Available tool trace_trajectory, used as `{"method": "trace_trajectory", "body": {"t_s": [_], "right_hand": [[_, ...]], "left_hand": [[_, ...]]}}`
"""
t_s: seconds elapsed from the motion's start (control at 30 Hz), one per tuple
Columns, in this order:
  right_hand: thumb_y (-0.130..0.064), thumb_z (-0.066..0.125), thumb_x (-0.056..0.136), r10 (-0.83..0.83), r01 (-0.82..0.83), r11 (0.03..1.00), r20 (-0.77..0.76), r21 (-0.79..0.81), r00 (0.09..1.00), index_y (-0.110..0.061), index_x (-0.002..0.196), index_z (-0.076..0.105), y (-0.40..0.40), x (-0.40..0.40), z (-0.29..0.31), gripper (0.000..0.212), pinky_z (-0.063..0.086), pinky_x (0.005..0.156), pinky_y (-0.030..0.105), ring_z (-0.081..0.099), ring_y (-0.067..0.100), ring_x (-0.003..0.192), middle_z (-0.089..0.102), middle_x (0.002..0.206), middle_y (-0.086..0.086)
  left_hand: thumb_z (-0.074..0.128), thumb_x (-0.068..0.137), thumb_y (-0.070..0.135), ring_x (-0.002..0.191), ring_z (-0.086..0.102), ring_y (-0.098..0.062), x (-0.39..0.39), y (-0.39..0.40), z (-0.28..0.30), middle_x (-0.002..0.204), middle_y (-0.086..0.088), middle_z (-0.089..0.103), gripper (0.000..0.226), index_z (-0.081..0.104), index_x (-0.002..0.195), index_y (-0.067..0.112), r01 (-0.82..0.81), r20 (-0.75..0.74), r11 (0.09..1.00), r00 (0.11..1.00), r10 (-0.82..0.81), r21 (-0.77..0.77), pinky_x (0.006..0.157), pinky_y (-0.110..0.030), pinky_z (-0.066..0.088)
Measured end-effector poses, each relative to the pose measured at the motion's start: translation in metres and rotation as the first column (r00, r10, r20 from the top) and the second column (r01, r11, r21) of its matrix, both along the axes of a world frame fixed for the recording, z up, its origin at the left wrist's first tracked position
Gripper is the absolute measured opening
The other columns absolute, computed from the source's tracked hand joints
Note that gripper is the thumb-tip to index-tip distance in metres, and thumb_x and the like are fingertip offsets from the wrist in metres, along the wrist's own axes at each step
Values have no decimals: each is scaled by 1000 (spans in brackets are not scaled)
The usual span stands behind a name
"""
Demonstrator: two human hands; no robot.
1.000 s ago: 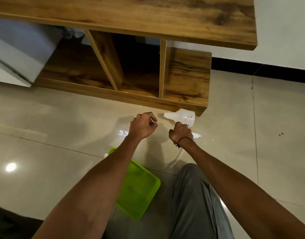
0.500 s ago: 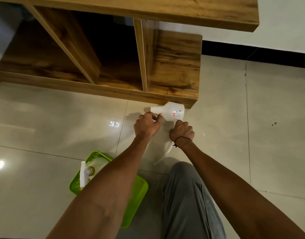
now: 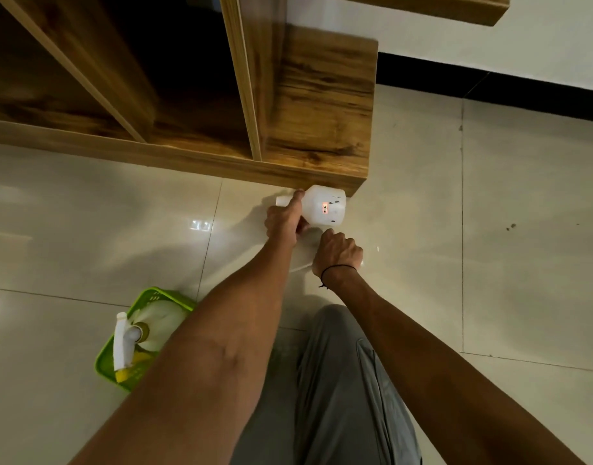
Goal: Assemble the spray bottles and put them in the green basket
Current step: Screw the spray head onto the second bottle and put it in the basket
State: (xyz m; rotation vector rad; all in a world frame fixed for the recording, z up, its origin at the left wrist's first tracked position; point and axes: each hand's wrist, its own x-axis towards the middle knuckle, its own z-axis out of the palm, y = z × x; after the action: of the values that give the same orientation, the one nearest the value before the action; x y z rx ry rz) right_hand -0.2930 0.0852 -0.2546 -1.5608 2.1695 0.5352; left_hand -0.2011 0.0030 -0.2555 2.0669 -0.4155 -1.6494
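A white plastic bottle point(image 3: 327, 206) with a small red label lies on its side on the floor, against the corner of the wooden shelf. My left hand point(image 3: 286, 219) is wrapped around its neck end. Just below it, my right hand point(image 3: 338, 251) is closed over a white spray head; only a thin white tube point(image 3: 300, 267) trailing out to the left shows. The green basket point(image 3: 154, 295) sits on the floor at lower left, partly behind my left forearm. An assembled white spray bottle point(image 3: 130, 337) with a yellow part lies inside it.
A low wooden shelf unit point(image 3: 315, 109) with open compartments stands on the tiled floor directly ahead. A white wall with a black skirting point(image 3: 489, 85) runs at the upper right. My grey-trousered leg point(image 3: 338, 380) stretches forward between my arms.
My left hand has moved onto the lying bottle and closed around its neck. The view has shifted right and closer, bringing the basket and the bottle in it into sight.
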Motion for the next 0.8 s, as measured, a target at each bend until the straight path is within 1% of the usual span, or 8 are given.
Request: {"method": "trace_trajectory", "body": {"t_s": [0.07,0.2,0.27,0.33,0.4,0.5,0.6,0.8], "right_hand": [[-16,65,91,-43,43,999,23,-13,999,-17,132,57,1,0,-2,43,49,86,39,66,32,117,69,121,7],[-15,55,97,-135,137,990,81,-27,988,-21,138,51,2,0,-3,41,53,89,40,64,34,121,68,122,11],[-12,55,97,-195,202,979,142,-33,970,-21,139,50,2,2,-2,42,55,89,42,62,35,122,66,123,15],[-7,56,95,-225,246,966,205,-78,952,-18,137,51,3,5,1,43,57,88,45,64,38,117,66,121,18],[-4,52,96,-224,275,945,262,-175,939,-14,132,52,3,5,3,38,57,84,45,66,43,110,66,116,21],[-10,46,103,-195,319,880,345,-351,918,-11,127,52,1,11,8,25,55,76,45,67,48,95,65,109,24],[-19,52,107,-143,373,782,438,-500,887,-10,119,56,-2,18,21,16,53,71,41,68,45,86,67,101,22],[-9,50,108,-91,569,579,647,-584,757,-8,119,58,-22,29,61,14,65,66,47,72,32,79,65,102,15]], "left_hand": [[78,86,57,82,79,-28,2,0,-5,111,-15,77,67,64,128,6,-60,-58,998,997,59,-12,43,-25,53],[68,97,53,65,68,-18,26,4,-4,96,-13,74,53,67,120,5,-41,-46,991,998,35,-130,44,-24,54],[66,98,50,84,72,-23,50,7,0,108,-11,73,47,67,121,9,14,33,970,999,-6,-244,50,-26,57],[66,99,48,107,72,-28,80,8,6,114,-6,70,43,64,124,14,108,156,935,986,-58,-338,69,-32,61],[64,100,46,112,70,-31,108,8,12,116,-7,69,42,62,125,12,244,284,891,949,-138,-383,81,-32,54],[64,100,43,112,69,-35,145,6,20,121,-16,71,47,58,130,7,497,480,792,823,-303,-353,86,-36,52],[64,101,42,113,67,-37,168,11,28,126,-20,69,49,54,134,8,721,651,642,623,-434,-262,91,-40,52],[61,100,53,111,59,-32,177,33,42,115,-9,60,43,50,128,22,925,731,335,354,-583,-181,90,-45,54]]}}
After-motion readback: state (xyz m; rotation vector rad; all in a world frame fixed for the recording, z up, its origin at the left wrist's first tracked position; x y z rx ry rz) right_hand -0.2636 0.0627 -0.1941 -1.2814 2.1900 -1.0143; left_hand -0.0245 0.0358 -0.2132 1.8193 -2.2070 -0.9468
